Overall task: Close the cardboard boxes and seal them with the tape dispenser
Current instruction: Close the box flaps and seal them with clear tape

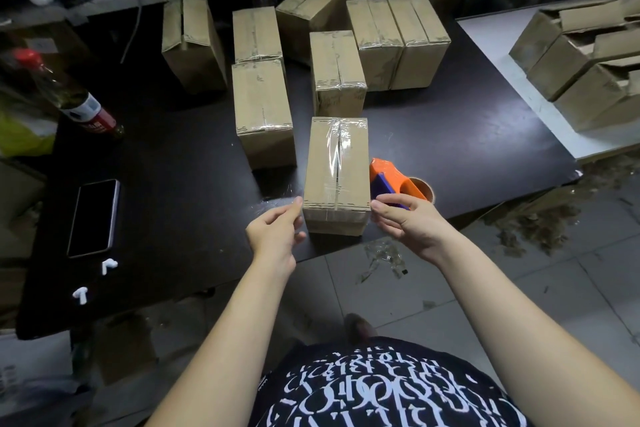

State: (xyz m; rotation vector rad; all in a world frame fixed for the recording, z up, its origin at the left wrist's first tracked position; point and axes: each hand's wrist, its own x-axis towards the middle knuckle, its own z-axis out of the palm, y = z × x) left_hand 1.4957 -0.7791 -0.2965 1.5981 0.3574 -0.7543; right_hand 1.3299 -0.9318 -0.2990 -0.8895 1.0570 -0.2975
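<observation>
Right at the near edge of the dark table point(450, 135) sits the closest cardboard box point(335, 177), flaps down, with clear tape running along its top seam and over both ends. The person's left hand point(277, 229) hovers at the box's near left corner, fingers loosely curled around nothing, forefinger tip just beside the cardboard. Over on the other side, the right hand point(405, 222) comes in at the near right corner, fingers mostly straight and pointing toward the box, thumb tip at the corner edge. It has hold of nothing that can be seen.

And the tape dispenser point(389, 180), orange and purple, rests on the table just beside the box's right side, directly behind that right hand; whether the fingers touch it cannot be told.

Further back, sealed boxes point(263, 111) stand in a loose cluster. Off to the right, open boxes point(588, 55) crowd a white table point(502, 55). On the left lie a phone point(93, 218), two white earbuds point(110, 265) and a red-capped bottle point(69, 94). Scraps of tape point(384, 256) litter the tiled floor.
</observation>
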